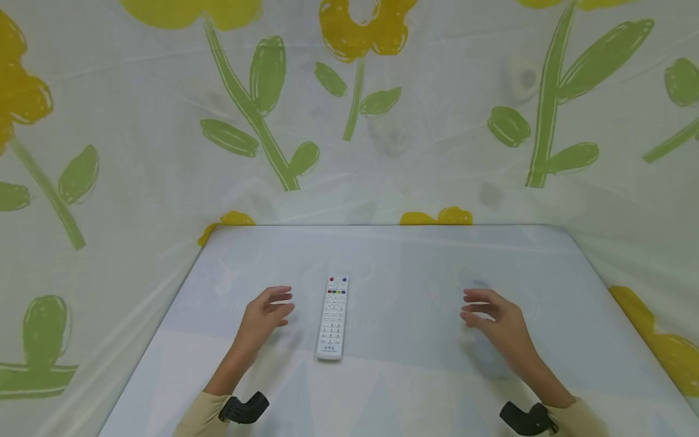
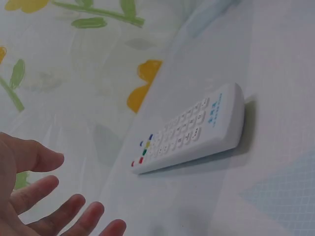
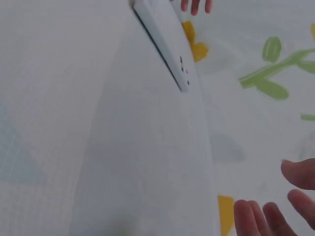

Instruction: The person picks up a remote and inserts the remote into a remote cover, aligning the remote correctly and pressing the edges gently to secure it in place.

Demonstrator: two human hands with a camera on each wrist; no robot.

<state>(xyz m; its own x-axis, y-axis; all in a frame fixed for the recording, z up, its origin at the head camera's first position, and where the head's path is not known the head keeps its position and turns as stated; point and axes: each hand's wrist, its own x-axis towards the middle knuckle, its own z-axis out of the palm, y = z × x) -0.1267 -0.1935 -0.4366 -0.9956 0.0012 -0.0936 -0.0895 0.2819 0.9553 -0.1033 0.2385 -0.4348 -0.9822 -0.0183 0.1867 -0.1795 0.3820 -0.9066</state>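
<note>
A white remote control (image 1: 333,317) with coloured buttons lies face up on the pale table (image 1: 415,261), its button end pointing away from me. My left hand (image 1: 267,312) hovers just left of it, fingers relaxed and spread, holding nothing. My right hand (image 1: 491,315) floats well to the right of the remote, fingers loosely extended, also empty. The left wrist view shows the remote (image 2: 192,130) close by beyond my spread left fingers (image 2: 59,211). The right wrist view catches the remote (image 3: 160,42) edge-on at the top, with my right fingertips (image 3: 268,214) at the lower right.
A sheet printed with yellow flowers and green leaves (image 1: 262,103) hangs behind and on both sides of the table. Black wrist camera mounts (image 1: 246,409) sit on both forearms near the table's front edge.
</note>
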